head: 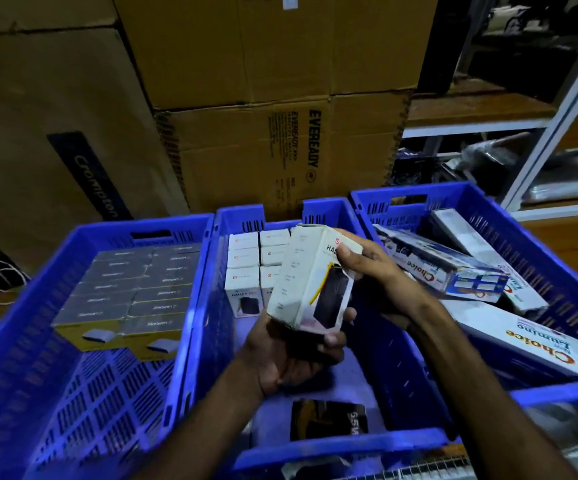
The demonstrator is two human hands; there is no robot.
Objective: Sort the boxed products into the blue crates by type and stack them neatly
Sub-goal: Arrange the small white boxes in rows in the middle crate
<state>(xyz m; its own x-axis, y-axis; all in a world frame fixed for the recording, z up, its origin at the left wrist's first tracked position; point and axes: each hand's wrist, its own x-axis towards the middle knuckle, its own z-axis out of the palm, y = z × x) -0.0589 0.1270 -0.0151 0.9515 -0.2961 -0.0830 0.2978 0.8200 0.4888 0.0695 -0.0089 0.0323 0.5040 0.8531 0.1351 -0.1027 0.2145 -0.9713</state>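
Your left hand (291,355) and right hand (367,268) gripped one white rectangular cardboard product box (310,282) over the half-filled middle blue plastic crate (315,448); the jumbled long boxes (453,271) were still unsorted.

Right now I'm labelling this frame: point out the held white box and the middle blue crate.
held white box (310,282), head view, its side panel.
middle blue crate (329,209), head view, its far rim.

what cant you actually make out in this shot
- Held white box, head view: its name is cut short by the right hand; side print is too small.
- Black box in the middle crate: partly behind the left hand and the crate's near wall.
- Shelf contents: dark and blurred.
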